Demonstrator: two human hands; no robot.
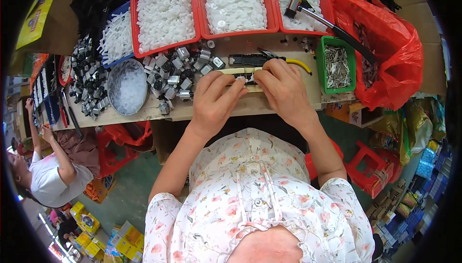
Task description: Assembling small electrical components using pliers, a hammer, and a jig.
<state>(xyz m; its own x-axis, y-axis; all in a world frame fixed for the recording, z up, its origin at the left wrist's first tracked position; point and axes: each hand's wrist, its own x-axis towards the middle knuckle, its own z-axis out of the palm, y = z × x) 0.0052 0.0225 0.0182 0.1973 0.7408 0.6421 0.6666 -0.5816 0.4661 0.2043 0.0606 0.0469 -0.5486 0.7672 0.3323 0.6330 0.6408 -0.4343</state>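
Head view: left hand (210, 102) and right hand (287, 92) each grip an end of the cream holder (252, 89). It sits over the bench (309, 94), near its front edge, between metal parts (172, 73) and green bin (340, 90); contact unclear.

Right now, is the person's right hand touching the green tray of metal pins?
Apart: the head view shows a strip of tabletop between the right hand and the green tray.
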